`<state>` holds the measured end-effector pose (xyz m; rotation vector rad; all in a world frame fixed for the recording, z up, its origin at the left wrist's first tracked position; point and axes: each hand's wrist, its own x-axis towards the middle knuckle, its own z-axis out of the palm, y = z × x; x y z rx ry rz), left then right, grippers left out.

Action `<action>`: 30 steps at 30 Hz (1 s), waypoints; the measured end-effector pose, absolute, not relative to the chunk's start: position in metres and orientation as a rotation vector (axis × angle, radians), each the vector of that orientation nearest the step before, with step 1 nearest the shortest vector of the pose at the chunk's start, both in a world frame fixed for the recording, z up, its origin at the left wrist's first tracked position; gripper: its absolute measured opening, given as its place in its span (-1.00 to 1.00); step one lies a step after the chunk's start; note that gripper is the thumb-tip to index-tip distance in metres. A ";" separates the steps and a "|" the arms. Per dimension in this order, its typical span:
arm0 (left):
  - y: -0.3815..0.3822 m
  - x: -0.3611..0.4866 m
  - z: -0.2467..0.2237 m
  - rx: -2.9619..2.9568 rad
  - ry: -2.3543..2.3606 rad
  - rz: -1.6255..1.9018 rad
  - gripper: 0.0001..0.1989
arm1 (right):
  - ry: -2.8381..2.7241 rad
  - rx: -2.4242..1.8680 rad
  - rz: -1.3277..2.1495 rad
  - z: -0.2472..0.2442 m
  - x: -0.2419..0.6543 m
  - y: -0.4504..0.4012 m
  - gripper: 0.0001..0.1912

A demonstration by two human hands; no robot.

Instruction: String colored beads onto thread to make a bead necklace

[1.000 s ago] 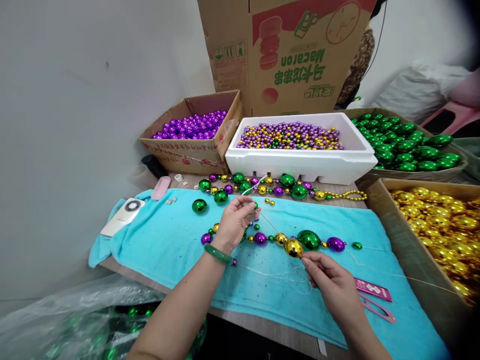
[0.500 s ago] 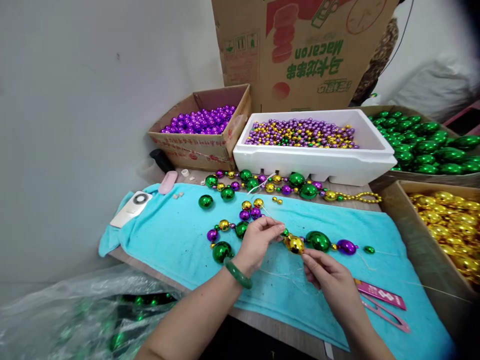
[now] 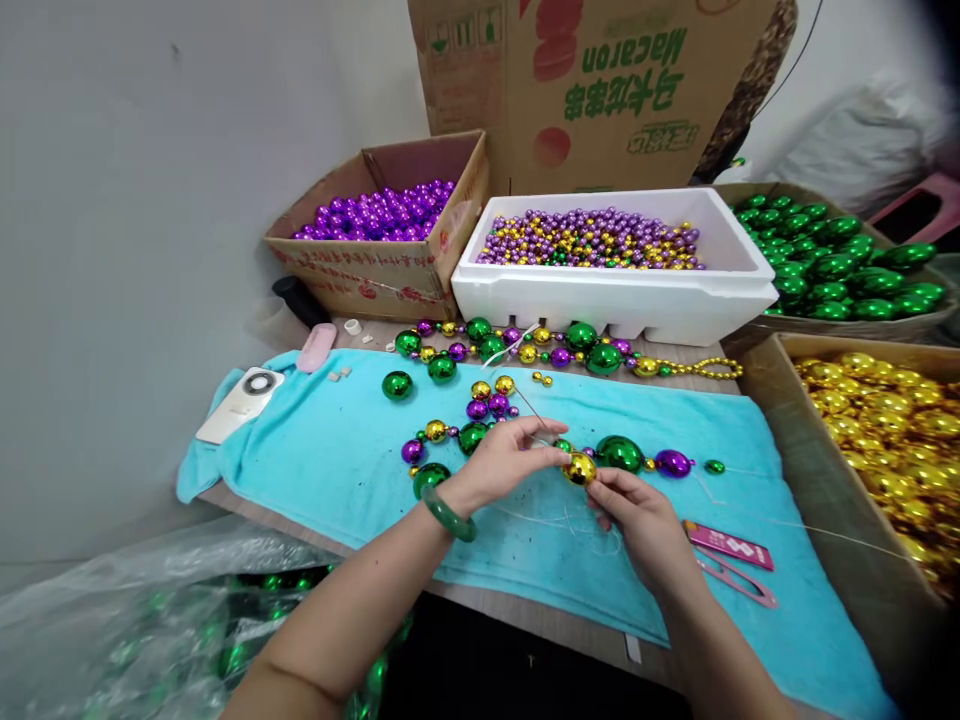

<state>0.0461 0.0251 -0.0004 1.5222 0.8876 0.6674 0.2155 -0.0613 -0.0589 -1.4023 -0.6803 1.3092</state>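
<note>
My left hand (image 3: 517,460), with a green bangle (image 3: 448,514) at its wrist, has its thumb at the left side of a gold bead (image 3: 580,468); its fingers point right, beside a thin needle or wire (image 3: 531,405). My right hand (image 3: 630,505) pinches the same gold bead from the lower right. Right of the bead lie a big green bead (image 3: 619,454) and a purple bead (image 3: 673,463) on the string. Other strung beads, such as a green one (image 3: 432,481), curve round left of my left hand on the turquoise towel (image 3: 330,430).
Behind stand a box of purple beads (image 3: 360,270), a white foam box (image 3: 615,305) and a finished-looking bead strand (image 3: 604,358). Boxes of green beads (image 3: 832,262) and gold beads (image 3: 840,480) are at right. A pink tool (image 3: 739,580) and a white phone-like device (image 3: 240,405) lie on the towel.
The view has shifted, so everything sits a little higher and further left. My left fingers have straightened and spread from their pinch near the small green bead. My right hand keeps its hold.
</note>
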 end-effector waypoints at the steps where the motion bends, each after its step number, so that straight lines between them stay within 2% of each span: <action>1: 0.031 0.040 0.000 1.710 0.943 0.636 -0.72 | -0.649 -1.404 1.307 -0.060 0.217 -0.061 -0.62; 4: 0.056 0.024 -0.001 2.285 1.243 0.525 -0.80 | -0.551 -1.395 1.301 -0.063 0.223 -0.060 -0.65; 7: 0.079 0.018 -0.008 2.597 1.466 0.303 -0.77 | -0.526 -1.368 1.308 -0.062 0.226 -0.061 -0.66; 11: 0.095 0.028 -0.023 2.729 1.454 -0.001 -0.79 | -0.594 -1.363 1.304 -0.058 0.227 -0.062 -0.68; 18: 0.101 0.036 -0.034 2.705 1.384 -0.052 -0.63 | -0.664 -1.403 1.273 -0.061 0.230 -0.064 -0.69; 24: 0.099 0.035 -0.031 2.642 1.364 0.038 -0.65 | -0.683 -1.404 1.258 -0.064 0.231 -0.064 -0.72; 26: 0.098 0.035 -0.024 2.550 1.362 0.166 -0.64 | -0.691 -1.413 1.242 -0.063 0.231 -0.066 -0.72; 28: 0.095 0.035 -0.013 2.182 1.318 0.460 -0.59 | -0.696 -1.410 1.230 -0.061 0.231 -0.069 -0.73; 30: 0.089 0.034 -0.002 1.574 1.142 0.728 -0.59 | -0.693 -1.393 1.227 -0.059 0.231 -0.072 -0.72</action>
